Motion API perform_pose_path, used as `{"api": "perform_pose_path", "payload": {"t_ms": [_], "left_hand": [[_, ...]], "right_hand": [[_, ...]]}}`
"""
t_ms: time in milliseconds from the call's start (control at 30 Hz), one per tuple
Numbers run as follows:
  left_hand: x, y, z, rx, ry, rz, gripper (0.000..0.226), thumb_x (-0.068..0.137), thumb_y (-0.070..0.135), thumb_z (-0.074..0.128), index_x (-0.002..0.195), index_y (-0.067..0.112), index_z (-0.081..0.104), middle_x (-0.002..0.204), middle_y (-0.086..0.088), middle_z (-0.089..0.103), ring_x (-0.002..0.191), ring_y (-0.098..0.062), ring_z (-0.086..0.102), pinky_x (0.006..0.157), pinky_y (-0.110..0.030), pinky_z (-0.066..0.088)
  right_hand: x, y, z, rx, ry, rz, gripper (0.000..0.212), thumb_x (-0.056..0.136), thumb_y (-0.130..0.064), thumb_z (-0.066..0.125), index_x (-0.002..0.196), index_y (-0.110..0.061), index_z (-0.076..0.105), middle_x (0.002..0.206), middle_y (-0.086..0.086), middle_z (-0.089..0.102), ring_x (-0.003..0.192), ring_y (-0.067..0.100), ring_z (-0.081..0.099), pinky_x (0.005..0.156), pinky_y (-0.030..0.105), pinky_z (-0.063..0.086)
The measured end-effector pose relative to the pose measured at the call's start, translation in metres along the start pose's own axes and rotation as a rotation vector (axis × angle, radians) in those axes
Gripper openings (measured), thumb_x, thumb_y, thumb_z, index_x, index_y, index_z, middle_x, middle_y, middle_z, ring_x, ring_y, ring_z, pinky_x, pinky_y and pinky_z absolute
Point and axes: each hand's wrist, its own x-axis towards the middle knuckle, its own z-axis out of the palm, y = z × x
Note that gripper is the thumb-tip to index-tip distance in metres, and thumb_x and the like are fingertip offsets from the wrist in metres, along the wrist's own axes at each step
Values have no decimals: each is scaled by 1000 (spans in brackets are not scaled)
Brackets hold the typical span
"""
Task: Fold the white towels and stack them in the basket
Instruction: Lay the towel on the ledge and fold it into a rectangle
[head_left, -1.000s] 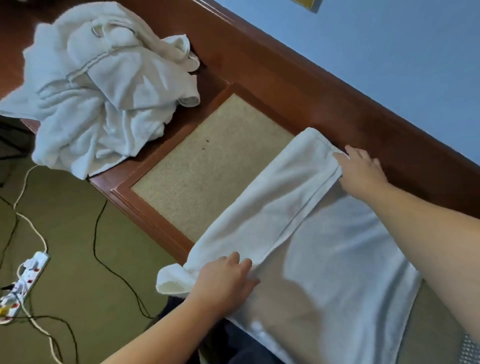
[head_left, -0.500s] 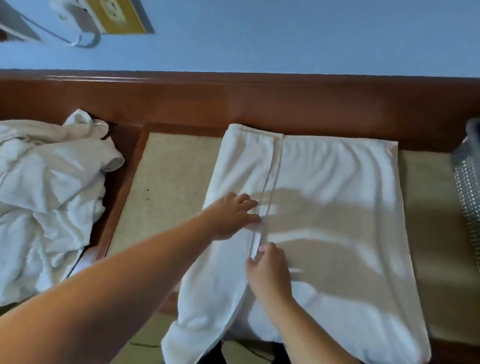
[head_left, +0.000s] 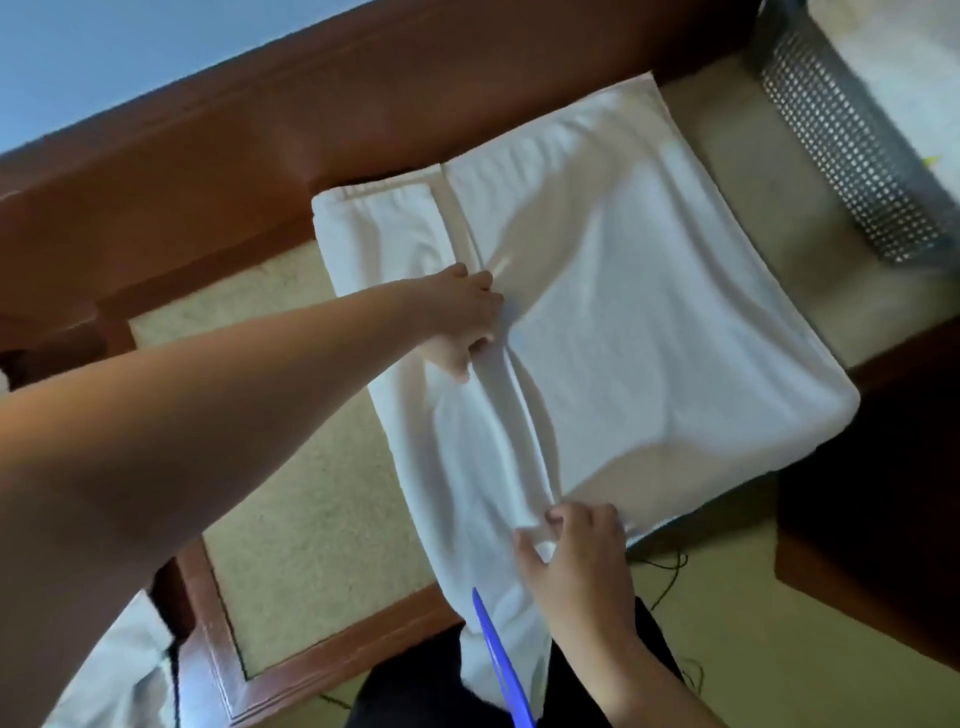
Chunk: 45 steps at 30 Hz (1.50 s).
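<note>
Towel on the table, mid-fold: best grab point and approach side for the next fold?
Judging from the pose, take the white towel along the hemmed edge of the folded-over flap, where the left hand and right hand already pinch it. Come from the left, over the flap: the hem forms a raised ridge, while the right part lies flat on the table.

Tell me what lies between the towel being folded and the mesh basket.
In the head view, only a bare strip of the beige tabletop lies between the white towel and the mesh basket; nothing stands there.
</note>
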Motion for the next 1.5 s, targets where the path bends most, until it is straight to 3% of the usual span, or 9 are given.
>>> {"api": "perform_pose_path", "payload": {"t_ms": [200, 367, 500, 733, 800, 933, 1100, 1300, 1500], "left_hand": [[3, -14, -7, -255, 59, -17, 28, 80, 55, 78, 86, 34, 62, 95, 17, 62, 108, -15, 40, 91, -36, 26], [0, -22, -2, -318, 174, -11, 25, 85, 53, 75, 86, 40, 54, 95, 22, 62, 109, -14, 48, 98, -37, 36], [-3, -13, 11, -187, 281, 87, 17, 85, 46, 74, 88, 41, 58, 116, 14, 51, 113, -17, 46, 96, -39, 42], [3, -9, -6, 81, 176, 157, 32, 94, 53, 64, 121, 35, 64, 112, 13, 56, 117, -18, 44, 102, -40, 39], [4, -10, -11, 111, 177, 169, 31, 97, 52, 61, 123, 34, 63, 111, 12, 59, 117, -19, 46, 101, -39, 39], [5, -15, -14, 35, 186, 191, 17, 100, 41, 61, 108, 26, 63, 101, 8, 56, 109, -23, 52, 92, -37, 43], [0, -25, -12, -161, 213, 103, 13, 102, 38, 58, 100, 27, 53, 103, 6, 45, 87, -25, 62, 81, -39, 51], [1, -39, -12, 134, 65, 134, 33, 98, 61, 56, 106, 33, 71, 111, 7, 58, 105, -19, 62, 93, -32, 48], [6, -63, -20, 287, 157, 9, 38, 107, 49, 42, 131, 31, 65, 119, 2, 63, 115, -22, 58, 95, -35, 44]], "right_hand": [[-7, 3, -7, 8, -254, 116, 34, 98, -53, 61, 107, -21, 64, 110, -3, 39, 113, 19, 43, 99, 31, 46], [-10, 19, -19, 336, -204, 239, 29, 102, -47, 58, 96, -19, 51, 102, -4, 47, 93, 20, 56, 85, 36, 48], [-40, 32, -10, 301, -447, 256, 29, 98, -52, 60, 109, -26, 59, 109, -10, 47, 94, 8, 58, 84, 30, 52], [-66, 47, 0, 680, -501, 402, 30, 85, -45, 82, 111, -38, 69, 109, -15, 72, 100, -1, 67, 89, 27, 57], [-69, 49, 3, 717, -463, 393, 30, 82, -41, 86, 108, -33, 73, 104, -15, 76, 96, 0, 70, 92, 34, 59], [-68, 50, -8, 727, -285, 415, 17, 87, -38, 83, 92, -28, 70, 87, -19, 74, 79, -2, 69, 66, 15, 51], [-60, 72, -42, 684, -105, 356, 21, 93, -35, 75, 81, -21, 64, 77, -3, 65, 67, 7, 62, 58, 20, 42], [-45, 97, -71, 443, -487, 271, 19, 92, -39, 75, 76, -36, 65, 74, -13, 65, 68, -3, 59, 60, 16, 39], [-38, 109, -88, 398, -92, 196, 15, 102, -37, 62, 94, -27, 69, 86, -6, 62, 76, 1, 59, 65, 21, 45]]}}
